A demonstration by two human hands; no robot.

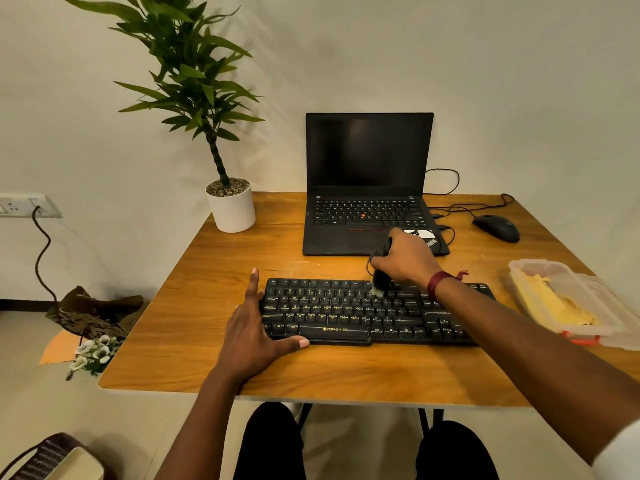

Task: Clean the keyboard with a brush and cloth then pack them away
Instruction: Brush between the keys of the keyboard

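1. Two hands work at the black keyboard (346, 313). Most of the brush (381, 280) handle is hidden inside the right hand (405, 259), so only a dark stub above the knuckles and the bristle head below can be seen.
2. The right forearm crosses the keyboard's right part and covers some keys there.
3. The right hand curls round the brush, knuckles up, with the bristles pointing down and touching the upper key rows right of centre.
4. The left hand (254, 336) lies flat at the keyboard's left end and grips nothing. Its fingers are straight, the forefinger along the side edge and the thumb stretched along the front edge.
5. The keyboard is plastic with yellowish legends and lies lengthwise near the front of the wood-grain tabletop (207, 271).
6. The bristles are dark with pale tips.
7. Just right of the keyboard, a clear plastic container (530, 263) holds the crumpled yellow cloth (557, 306). Its far side is cut off by the frame edge.
8. Farther back stand an open black laptop (367, 161) with a dark screen, a black mouse (497, 227) and a white round pot (232, 207).
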